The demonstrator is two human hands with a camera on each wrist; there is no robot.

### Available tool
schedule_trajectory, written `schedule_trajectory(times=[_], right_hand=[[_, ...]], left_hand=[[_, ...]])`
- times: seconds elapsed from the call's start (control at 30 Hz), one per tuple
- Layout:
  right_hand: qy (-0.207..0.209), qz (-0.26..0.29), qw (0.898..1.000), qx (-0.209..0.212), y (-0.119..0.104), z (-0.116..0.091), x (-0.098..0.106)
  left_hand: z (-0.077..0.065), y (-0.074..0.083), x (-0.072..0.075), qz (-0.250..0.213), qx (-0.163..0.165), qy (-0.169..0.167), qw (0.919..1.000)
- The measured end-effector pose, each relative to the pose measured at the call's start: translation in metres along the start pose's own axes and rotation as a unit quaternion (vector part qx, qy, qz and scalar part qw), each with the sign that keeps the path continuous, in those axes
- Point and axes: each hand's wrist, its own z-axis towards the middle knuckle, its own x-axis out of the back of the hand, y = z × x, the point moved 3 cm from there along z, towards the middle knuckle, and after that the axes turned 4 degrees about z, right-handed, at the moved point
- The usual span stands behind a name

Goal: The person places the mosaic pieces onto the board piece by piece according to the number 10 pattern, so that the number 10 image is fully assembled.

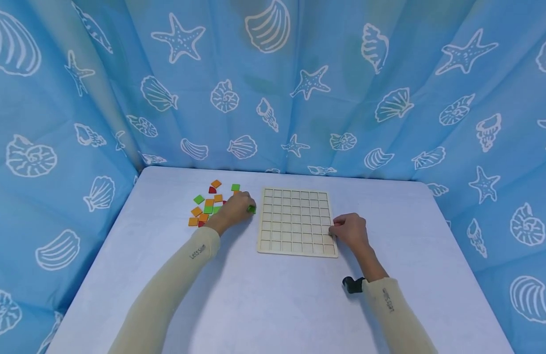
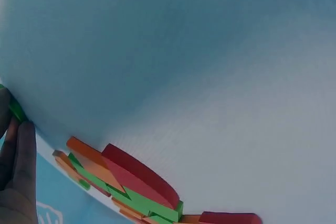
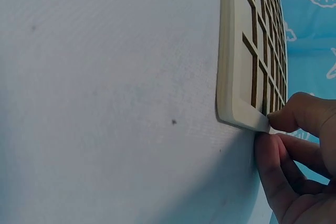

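Observation:
A pale wooden grid board (image 1: 297, 228) lies flat on the table, its square cells divided by thin lines. My right hand (image 1: 352, 230) pinches the board's right edge; in the right wrist view the thumb (image 3: 294, 114) lies on the rim and the fingers sit below it. Left of the board, my left hand (image 1: 235, 209) holds a green tile (image 1: 251, 209) at its fingertips, just above the table. Only a sliver of that green tile (image 2: 17, 109) shows in the left wrist view. Beside and partly behind this hand lie loose orange, green and red tiles.
The loose pile includes orange squares (image 1: 196, 211), green squares (image 1: 199, 199) and red rounded pieces (image 1: 212, 190). A white cloth covers the table (image 1: 273, 305). Blue shell-patterned curtains (image 1: 273, 98) stand at the back and sides. A black wrist device (image 1: 353, 285) sticks out from the right sleeve.

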Motion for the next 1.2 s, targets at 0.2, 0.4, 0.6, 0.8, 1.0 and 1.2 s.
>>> schedule_trajectory(times=[0.2,0.4,0.6,0.8,1.0,1.2], right_hand=[[0.002,-0.004,1.0,-0.003,0.0,0.001,-0.004],[0.003,-0.003,1.0,-0.006,0.005,0.0,-0.004],[0.0,0.0,1.0,-0.004,0.005,0.003,-0.003],[0.004,0.007,1.0,0.005,0.004,0.001,-0.004],[0.001,-0.001,1.0,0.008,0.006,0.0,-0.006],[0.006,-0.001,1.0,0.013,0.006,0.0,-0.001]], left_hand=[[0.003,-0.002,-0.002,-0.006,0.024,-0.014,0.9996],[0.009,0.002,-0.002,-0.016,0.026,0.004,0.9995],[0.022,0.012,0.007,-0.024,-0.014,0.038,0.9989],[0.037,0.015,0.004,-0.02,-0.041,0.045,0.9979],[0.042,0.017,-0.006,-0.041,-0.047,0.053,0.9966],[0.055,0.022,-0.001,-0.056,-0.024,0.017,0.998]])
